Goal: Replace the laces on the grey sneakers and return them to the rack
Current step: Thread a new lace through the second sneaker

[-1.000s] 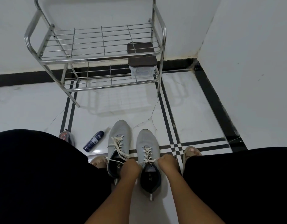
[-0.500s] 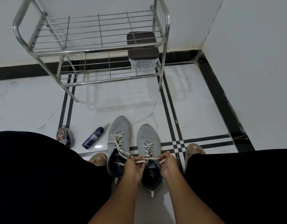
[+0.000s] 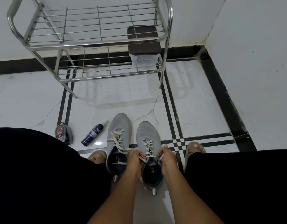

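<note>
Two grey sneakers stand side by side on the floor between my knees, toes pointing away. The left sneaker (image 3: 119, 126) has loose cream laces trailing over its tongue. The right sneaker (image 3: 146, 133) is laced in cream, and its lace ends (image 3: 150, 156) stretch sideways across the collar. My left hand (image 3: 134, 159) pinches one lace end and my right hand (image 3: 167, 157) pinches the other, the two hands a little apart. The steel two-tier shoe rack (image 3: 97, 46) stands against the far wall.
A clear box with a dark lid (image 3: 143, 47) sits on the rack's lower shelf at the right. A blue spray can (image 3: 92, 135) and a small dark tin (image 3: 63, 134) lie on the floor left of the sneakers. My sandalled feet flank the shoes. A wall rises at the right.
My hands have drawn apart and pulled the right sneaker's lace ends sideways. The view has tilted down a little.
</note>
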